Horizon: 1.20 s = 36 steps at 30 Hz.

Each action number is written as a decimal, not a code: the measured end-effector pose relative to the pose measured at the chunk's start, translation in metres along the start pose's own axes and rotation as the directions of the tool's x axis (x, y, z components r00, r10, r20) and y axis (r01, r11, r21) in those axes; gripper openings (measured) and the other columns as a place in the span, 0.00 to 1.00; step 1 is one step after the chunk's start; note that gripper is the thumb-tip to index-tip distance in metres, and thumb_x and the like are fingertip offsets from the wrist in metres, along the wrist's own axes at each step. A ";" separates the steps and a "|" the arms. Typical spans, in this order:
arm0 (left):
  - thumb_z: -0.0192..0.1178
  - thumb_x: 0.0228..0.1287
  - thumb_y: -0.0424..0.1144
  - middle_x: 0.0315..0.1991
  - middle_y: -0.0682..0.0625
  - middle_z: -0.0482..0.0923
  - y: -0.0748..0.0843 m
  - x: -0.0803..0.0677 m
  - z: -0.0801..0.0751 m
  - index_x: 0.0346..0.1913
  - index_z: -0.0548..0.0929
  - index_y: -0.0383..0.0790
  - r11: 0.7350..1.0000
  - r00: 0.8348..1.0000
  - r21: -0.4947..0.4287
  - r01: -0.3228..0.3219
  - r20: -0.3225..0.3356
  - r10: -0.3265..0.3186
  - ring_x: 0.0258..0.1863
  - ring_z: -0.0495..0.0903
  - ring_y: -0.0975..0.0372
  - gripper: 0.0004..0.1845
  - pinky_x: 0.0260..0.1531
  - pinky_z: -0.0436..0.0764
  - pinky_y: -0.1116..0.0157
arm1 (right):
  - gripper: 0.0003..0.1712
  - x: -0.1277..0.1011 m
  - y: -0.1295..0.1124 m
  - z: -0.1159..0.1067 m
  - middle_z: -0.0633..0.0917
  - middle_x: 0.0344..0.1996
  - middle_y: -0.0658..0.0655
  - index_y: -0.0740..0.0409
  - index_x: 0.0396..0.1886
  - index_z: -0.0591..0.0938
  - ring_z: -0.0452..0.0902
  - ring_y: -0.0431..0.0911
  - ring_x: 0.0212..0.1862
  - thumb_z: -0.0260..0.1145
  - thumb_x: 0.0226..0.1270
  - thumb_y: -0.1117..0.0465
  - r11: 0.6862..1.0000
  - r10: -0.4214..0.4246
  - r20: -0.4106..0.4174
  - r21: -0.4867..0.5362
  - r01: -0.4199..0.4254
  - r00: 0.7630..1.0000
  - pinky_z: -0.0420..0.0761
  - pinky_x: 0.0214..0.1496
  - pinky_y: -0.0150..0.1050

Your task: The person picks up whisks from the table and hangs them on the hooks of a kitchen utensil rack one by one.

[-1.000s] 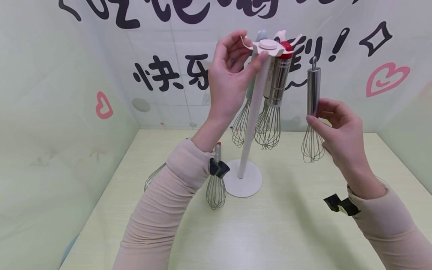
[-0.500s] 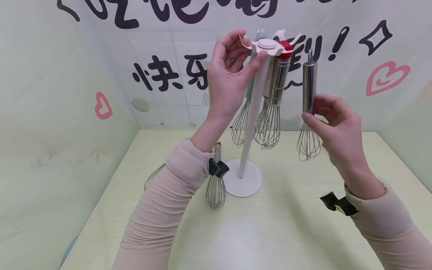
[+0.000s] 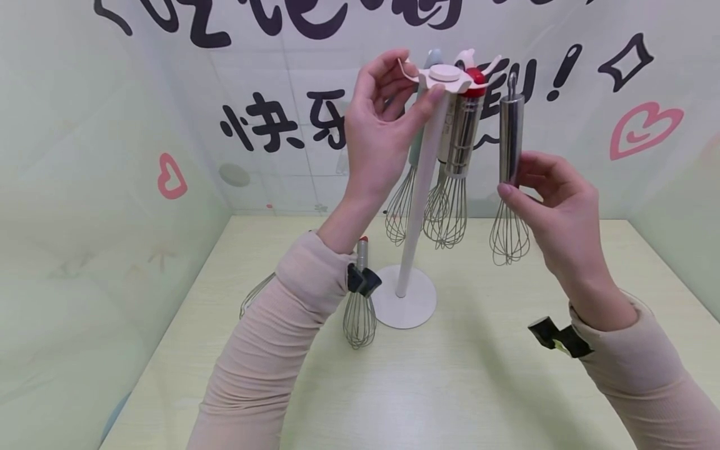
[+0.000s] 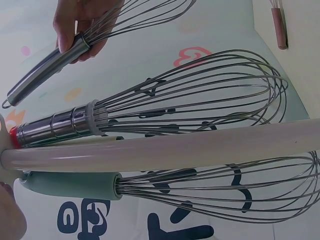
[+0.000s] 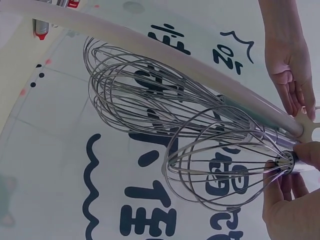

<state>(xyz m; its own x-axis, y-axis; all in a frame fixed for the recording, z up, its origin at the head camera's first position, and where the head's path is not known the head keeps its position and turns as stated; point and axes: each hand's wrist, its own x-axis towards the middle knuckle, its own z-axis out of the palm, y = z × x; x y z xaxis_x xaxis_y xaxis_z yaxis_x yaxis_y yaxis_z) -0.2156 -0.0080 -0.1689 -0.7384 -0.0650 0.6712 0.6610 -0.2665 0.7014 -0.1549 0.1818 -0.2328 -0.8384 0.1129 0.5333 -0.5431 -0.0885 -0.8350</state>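
In the head view, my left hand (image 3: 379, 125) grips the rim of the white hook top (image 3: 444, 74) of an upright stand, thumb in front and fingers behind. My right hand (image 3: 562, 206) pinches a steel whisk (image 3: 510, 131) low on its handle, its loop up and wires down, apart from the stand on its right. Several whisks hang from the hooks: one with a red-ended steel handle (image 3: 464, 134), one with a green handle (image 4: 70, 185), and a pale-handled one behind. The right wrist view shows the held whisk's wires (image 5: 220, 160) overlapping the hanging ones.
The stand's round white base (image 3: 406, 306) rests on a pale table (image 3: 427, 387). A red-tipped whisk (image 3: 360, 319) lies beside the base, partly behind my left sleeve, and another whisk (image 3: 259, 294) farther left. A brownish-red handle (image 4: 280, 27) shows on the table in the left wrist view.
My right hand has carried the steel whisk left and slightly up, closer to the hook top. My left hand has stayed on the stand, and the hanging whisks keep their places.
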 end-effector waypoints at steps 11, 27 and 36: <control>0.65 0.52 0.20 0.46 0.41 0.72 0.000 0.000 0.000 0.60 0.67 0.23 1.000 1.000 0.007 -0.002 -0.004 0.002 0.48 0.76 0.58 0.30 0.60 0.78 0.73 | 0.18 0.001 -0.004 0.005 0.83 0.40 0.52 0.63 0.48 0.81 0.79 0.42 0.42 0.65 0.56 0.77 1.000 -0.014 0.003 0.003 0.014 1.000 0.84 0.42 0.22; 0.65 0.52 0.20 0.46 0.41 0.72 -0.001 0.001 0.000 0.60 0.67 0.23 1.000 1.000 -0.006 0.001 -0.001 -0.001 0.49 0.76 0.56 0.30 0.60 0.77 0.72 | 0.19 0.001 -0.003 0.009 0.83 0.41 0.52 0.63 0.49 0.81 0.79 0.41 0.42 0.65 0.56 0.77 1.000 -0.031 0.007 -0.003 0.031 1.000 0.84 0.45 0.22; 0.65 0.52 0.20 0.46 0.41 0.72 -0.001 0.001 0.000 0.60 0.67 0.23 1.000 1.000 -0.014 0.005 -0.006 -0.005 0.48 0.77 0.59 0.30 0.60 0.78 0.72 | 0.19 0.002 -0.003 0.010 0.83 0.41 0.52 0.63 0.49 0.81 0.79 0.42 0.42 0.65 0.56 0.77 1.000 -0.023 0.009 0.000 0.023 1.000 0.84 0.44 0.22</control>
<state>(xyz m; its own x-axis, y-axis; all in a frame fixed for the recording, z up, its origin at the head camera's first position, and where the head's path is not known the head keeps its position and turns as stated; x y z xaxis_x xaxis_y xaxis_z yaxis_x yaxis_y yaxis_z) -0.2168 -0.0075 -0.1687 -0.7423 -0.0692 0.6665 0.6557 -0.2799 0.7012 -0.1555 0.1723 -0.2283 -0.8262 0.1055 0.5534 -0.5620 -0.0857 -0.8227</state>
